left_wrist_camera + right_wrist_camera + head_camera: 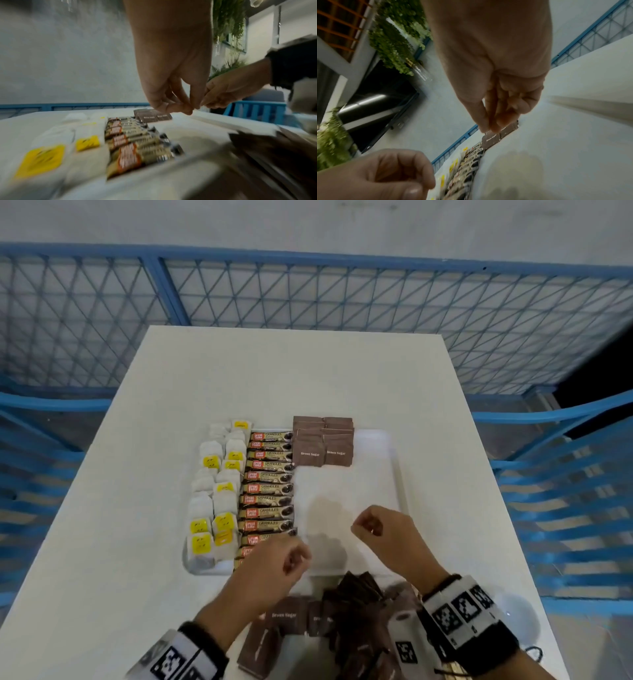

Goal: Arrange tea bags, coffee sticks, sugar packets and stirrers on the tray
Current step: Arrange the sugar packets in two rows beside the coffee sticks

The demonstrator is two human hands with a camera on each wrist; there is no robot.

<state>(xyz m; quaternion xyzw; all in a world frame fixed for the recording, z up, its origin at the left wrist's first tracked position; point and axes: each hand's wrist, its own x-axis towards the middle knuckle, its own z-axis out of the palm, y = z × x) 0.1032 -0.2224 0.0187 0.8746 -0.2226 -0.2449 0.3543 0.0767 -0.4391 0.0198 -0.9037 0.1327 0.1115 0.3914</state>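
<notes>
A white tray (399,474) lies on the white table. It holds tea bags (219,494) with yellow tags on the left, a column of coffee sticks (269,491) beside them, and brown sugar packets (322,445) at its far end. A loose pile of brown sugar packets (346,611) lies by the table's near edge. My left hand (294,556) hovers over the tray's near edge, thumb and fingertips pinched together (180,106), with nothing visible in them. My right hand (368,525) hovers over the bare part of the tray, fingers curled (494,121), also holding nothing visible. No stirrers are in view.
Blue slatted chairs (565,508) stand on both sides of the table, and a blue mesh fence (308,296) runs behind it. A clear round thing (513,618) sits at the near right corner of the table. The table's far half (294,371) is bare.
</notes>
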